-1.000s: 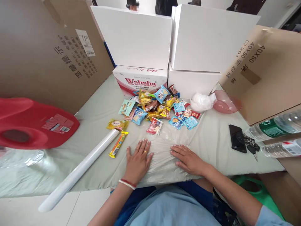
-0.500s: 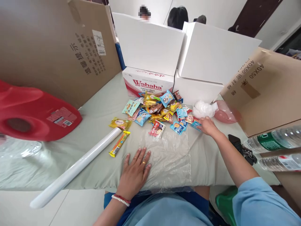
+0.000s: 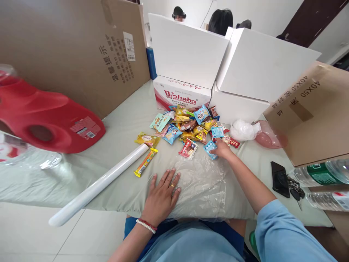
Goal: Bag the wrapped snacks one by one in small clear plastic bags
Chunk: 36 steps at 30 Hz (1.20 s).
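**Hands at a snack pile on a covered table**

Pale green cloth (image 3: 114,145) covers the table, with white boxes (image 3: 191,54) in the upper middle of the frame. Left hand (image 3: 162,194) lies flat and open, holding nothing, on the clear plastic sheet (image 3: 203,178) at lower centre. Right hand (image 3: 223,149) reaches to the snack pile (image 3: 188,125) in the centre, fingers closed around a blue packet (image 3: 210,148) at the pile's lower right edge. White roll (image 3: 100,183) lies at lower left.

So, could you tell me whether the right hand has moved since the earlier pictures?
Yes. The right hand left the plastic sheet and now reaches forward into the snack pile, toward the Wahaha box.
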Each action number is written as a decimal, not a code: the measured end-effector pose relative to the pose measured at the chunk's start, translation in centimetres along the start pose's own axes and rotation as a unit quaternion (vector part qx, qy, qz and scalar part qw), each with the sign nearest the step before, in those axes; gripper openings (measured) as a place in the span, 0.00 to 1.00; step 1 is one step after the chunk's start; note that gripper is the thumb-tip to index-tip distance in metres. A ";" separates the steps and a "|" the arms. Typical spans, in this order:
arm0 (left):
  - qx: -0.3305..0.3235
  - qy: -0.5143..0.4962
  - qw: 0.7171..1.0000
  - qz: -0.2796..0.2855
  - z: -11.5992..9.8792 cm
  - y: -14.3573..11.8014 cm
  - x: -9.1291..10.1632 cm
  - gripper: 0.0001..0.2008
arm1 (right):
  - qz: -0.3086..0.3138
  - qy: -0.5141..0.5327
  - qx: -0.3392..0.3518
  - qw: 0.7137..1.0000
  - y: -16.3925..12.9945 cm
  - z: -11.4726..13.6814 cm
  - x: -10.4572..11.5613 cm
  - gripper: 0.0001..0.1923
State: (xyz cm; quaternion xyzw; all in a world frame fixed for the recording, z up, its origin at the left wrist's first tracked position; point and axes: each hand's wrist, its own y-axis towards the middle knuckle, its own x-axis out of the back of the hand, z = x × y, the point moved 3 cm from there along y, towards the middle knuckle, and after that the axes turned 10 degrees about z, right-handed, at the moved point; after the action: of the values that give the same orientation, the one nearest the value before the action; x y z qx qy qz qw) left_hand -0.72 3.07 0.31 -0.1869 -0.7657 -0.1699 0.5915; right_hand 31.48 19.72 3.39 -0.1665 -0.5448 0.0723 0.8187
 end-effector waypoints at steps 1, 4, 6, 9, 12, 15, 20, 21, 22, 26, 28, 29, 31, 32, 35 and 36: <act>0.003 -0.004 1.000 0.000 0.0 0.0 0.1 0.26 | 0.013 0.017 -0.002 1.000 0.1 -0.4 0.3 0.28; 0.009 -0.015 1.000 0.000 -0.1 0.1 0.3 0.25 | 0.011 0.044 0.021 0.999 -0.3 -1.5 2.0 0.17; 0.009 -0.023 1.000 -0.002 -0.1 0.1 0.4 0.25 | -0.065 0.071 0.047 0.994 -2.1 -1.4 3.2 0.16; 0.006 -0.031 0.999 -0.009 -0.1 0.1 0.4 0.25 | -0.193 0.123 0.132 0.965 -7.7 0.8 3.6 0.16; 0.005 -0.031 0.999 -0.006 -0.1 0.1 0.4 0.26 | -0.163 0.114 0.246 0.949 -14.0 5.2 1.4 0.13; 0.006 -0.030 0.999 0.007 -0.2 0.2 0.5 0.26 | -0.050 0.098 0.318 0.942 -17.5 8.6 -1.7 0.12; 0.011 -0.027 0.999 0.023 -0.4 0.2 0.5 0.26 | 0.131 0.108 0.316 0.933 -14.8 8.3 -5.8 0.13; 0.014 -0.026 0.999 0.025 -0.4 0.2 0.5 0.26 | 0.117 0.097 0.310 0.938 -13.7 7.8 -6.2 0.14; 0.015 -0.026 0.999 0.027 -0.4 0.2 0.5 0.26 | 0.087 0.085 0.301 0.946 -12.8 7.4 -6.5 0.15; 0.018 -0.032 0.999 0.027 -0.4 0.1 0.6 0.26 | 0.009 0.120 0.255 0.960 -11.1 6.3 -5.9 0.14; 0.019 -0.035 0.999 0.027 -0.3 0.1 0.6 0.26 | 0.055 0.214 0.229 0.948 -11.3 5.8 -5.3 0.16; 0.019 -0.035 0.999 0.027 -0.3 0.1 0.6 0.26 | 0.088 0.259 0.216 0.937 -11.6 5.5 -5.1 0.16; 0.018 -0.034 0.999 0.028 -0.3 0.1 0.6 0.26 | 0.137 0.305 0.202 0.920 -12.3 4.9 -5.0 0.18; 0.018 -0.032 0.999 0.028 -0.3 0.2 0.5 0.26 | 0.139 0.293 0.204 0.924 -12.6 4.6 -5.0 0.18; 0.018 -0.023 0.999 0.028 -0.4 0.2 0.5 0.26 | 0.046 0.152 0.205 0.966 -13.2 3.9 -5.5 0.18; 0.017 -0.021 0.999 0.028 -0.4 0.2 0.5 0.26 | 0.012 0.106 0.202 0.974 -13.3 3.7 -5.8 0.19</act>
State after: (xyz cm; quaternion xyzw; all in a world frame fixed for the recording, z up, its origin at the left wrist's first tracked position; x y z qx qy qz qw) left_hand -0.43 3.08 0.89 -0.2017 -0.7753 -0.1366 0.5827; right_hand 24.95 6.24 4.36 -0.0111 -0.4272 0.1724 0.8875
